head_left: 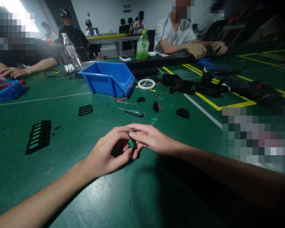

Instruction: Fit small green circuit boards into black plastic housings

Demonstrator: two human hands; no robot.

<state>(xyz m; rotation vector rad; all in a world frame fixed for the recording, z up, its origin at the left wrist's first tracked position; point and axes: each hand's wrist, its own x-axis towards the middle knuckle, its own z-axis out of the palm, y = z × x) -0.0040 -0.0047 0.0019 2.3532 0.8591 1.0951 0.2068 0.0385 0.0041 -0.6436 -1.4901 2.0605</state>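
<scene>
Both hands (106,152) (152,138) partly cover the small green board (131,143).

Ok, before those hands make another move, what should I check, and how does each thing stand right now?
1. Small green circuit board held: ok, between the left hand and right hand.
2. Its far side undamaged: cannot tell, fingers hide it.
3. Green-handled screwdriver close by: ok, lying just beyond the hands.
4. Small loose metallic pieces gathered in a container: not ok, scattered on the table.
5. Blue plastic bin upright: ok.
</scene>
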